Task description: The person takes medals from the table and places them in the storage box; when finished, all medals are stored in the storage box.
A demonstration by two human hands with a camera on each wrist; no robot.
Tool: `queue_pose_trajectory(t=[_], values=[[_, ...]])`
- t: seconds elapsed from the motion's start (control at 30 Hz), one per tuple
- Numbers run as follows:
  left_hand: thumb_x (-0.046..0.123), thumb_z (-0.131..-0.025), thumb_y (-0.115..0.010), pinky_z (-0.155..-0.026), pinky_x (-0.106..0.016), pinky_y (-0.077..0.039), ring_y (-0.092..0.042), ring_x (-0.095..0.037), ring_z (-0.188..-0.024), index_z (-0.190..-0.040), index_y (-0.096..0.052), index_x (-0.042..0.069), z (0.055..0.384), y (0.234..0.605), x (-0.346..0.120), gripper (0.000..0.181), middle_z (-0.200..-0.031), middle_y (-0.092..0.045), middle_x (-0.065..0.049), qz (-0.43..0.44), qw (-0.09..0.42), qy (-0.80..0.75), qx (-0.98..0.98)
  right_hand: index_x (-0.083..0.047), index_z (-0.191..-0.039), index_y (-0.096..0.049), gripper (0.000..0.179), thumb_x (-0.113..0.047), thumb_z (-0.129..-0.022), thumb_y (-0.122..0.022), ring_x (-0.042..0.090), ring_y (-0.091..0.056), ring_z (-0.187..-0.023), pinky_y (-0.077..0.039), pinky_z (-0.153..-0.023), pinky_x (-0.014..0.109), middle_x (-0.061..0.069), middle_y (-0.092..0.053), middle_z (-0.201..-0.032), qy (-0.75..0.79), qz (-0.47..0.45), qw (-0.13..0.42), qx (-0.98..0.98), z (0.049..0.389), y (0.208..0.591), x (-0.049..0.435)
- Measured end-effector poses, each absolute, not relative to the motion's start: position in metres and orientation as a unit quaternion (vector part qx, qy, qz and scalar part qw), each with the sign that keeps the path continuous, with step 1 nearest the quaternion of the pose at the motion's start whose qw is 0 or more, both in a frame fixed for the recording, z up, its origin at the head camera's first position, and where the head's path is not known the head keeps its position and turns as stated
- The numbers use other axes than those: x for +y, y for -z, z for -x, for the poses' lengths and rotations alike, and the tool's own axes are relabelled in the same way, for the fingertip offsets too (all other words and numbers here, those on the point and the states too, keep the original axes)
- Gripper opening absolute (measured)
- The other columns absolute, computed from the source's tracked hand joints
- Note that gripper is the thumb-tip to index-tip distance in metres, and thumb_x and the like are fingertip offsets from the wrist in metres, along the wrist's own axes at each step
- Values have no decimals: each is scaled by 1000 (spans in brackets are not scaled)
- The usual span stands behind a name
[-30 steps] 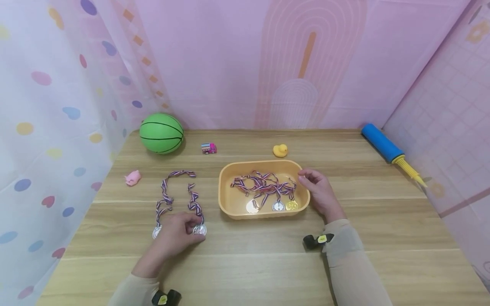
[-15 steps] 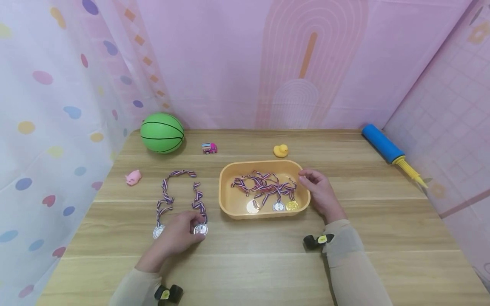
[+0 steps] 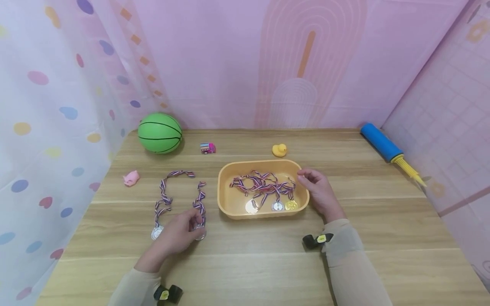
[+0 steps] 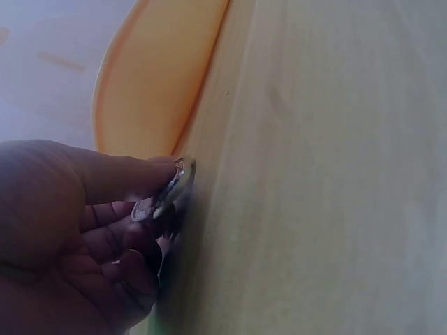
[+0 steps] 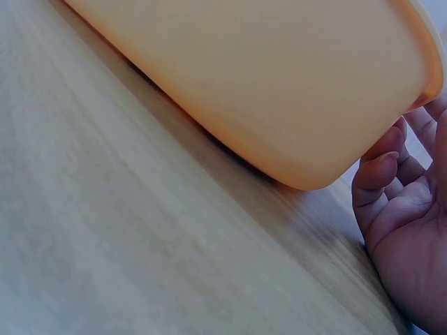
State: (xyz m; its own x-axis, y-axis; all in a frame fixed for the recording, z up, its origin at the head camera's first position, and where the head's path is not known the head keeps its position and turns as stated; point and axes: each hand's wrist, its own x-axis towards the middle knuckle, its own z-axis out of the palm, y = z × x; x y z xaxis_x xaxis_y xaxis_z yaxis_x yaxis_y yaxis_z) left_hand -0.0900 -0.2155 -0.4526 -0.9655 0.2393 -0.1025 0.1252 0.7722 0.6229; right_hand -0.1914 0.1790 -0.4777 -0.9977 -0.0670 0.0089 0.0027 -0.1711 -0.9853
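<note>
In the head view my left hand (image 3: 178, 231) is at a silver medal (image 3: 200, 233) whose striped ribbon (image 3: 200, 202) runs away from me over the table. The left wrist view shows the thumb and fingers pinching this medal (image 4: 167, 195), tilted on edge close over the wood. Another silver medal (image 3: 157, 232) with its own ribbon lies just left of that hand. My right hand (image 3: 320, 191) grips the right rim of an orange plastic basin (image 3: 264, 215), with curled fingers (image 5: 377, 171) against its outer side. Inside are tangled ribbons, two silver medals and a gold medal (image 3: 292, 205).
Along the back stand a green ball (image 3: 160, 133), a small toy truck (image 3: 208, 148) and a yellow rubber duck (image 3: 279, 150). A pink toy pig (image 3: 131, 178) is at the left. A blue hand pump (image 3: 383, 142) lies at the right edge of the wooden table (image 3: 268, 272).
The ribbon of the pinched medal has shifted right and straightened. Its medal has tilted and come slightly nearer to me, now more covered by the fingers. My right hand and the basin stay put.
</note>
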Motion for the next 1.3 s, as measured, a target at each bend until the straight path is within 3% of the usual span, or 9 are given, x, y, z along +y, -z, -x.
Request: queue_pose_trajectory(t=[0.2, 0.4, 0.63, 1.1, 1.3], values=[[12, -83, -73, -56, -26, -42, -49, -12, -62, -79, -60, 17, 90, 453, -217, 14, -68, -54, 6, -94, 75, -334, 935, -18, -94, -68, 12, -6, -90, -66, 16, -47, -97, -45, -83, 20, 0, -54, -102, 762, 21, 26, 647, 192, 476, 179], [12, -84, -72, -56, -26, -42, -49, -14, -64, -81, -64, 15, 92, 447, -218, 9, -71, -56, 3, -63, 71, -359, 928, -17, -95, -68, 11, -7, -90, -66, 16, -46, -97, -44, -82, 20, 0, -54, -101, 762, 20, 25, 647, 193, 475, 179], [10, -82, -73, -53, -26, -45, -52, -15, -64, -80, -64, 13, 96, 436, -220, 9, -72, -60, 1, -48, 29, -386, 921, -18, -93, -68, 13, -5, -90, -65, 15, -46, -97, -45, -81, 20, 0, -54, -102, 765, 25, 24, 644, 193, 476, 179], [11, -87, -69, -50, -24, -44, -52, -18, -64, -88, -65, 4, 116, 368, -220, 8, -80, -64, -6, -67, -35, -447, 891, -10, -99, -67, 11, -3, -91, -63, 17, -46, -98, -46, -81, 20, 2, -53, -103, 767, 19, 34, 641, 194, 478, 179], [17, -89, -69, -52, -24, -44, -52, -18, -67, -91, -66, 3, 122, 345, -211, 14, -84, -65, -7, -66, -34, -469, 880, -4, -105, -65, 14, -4, -91, -63, 17, -46, -99, -47, -82, 20, 2, -54, -104, 761, 18, 33, 648, 193, 478, 179]])
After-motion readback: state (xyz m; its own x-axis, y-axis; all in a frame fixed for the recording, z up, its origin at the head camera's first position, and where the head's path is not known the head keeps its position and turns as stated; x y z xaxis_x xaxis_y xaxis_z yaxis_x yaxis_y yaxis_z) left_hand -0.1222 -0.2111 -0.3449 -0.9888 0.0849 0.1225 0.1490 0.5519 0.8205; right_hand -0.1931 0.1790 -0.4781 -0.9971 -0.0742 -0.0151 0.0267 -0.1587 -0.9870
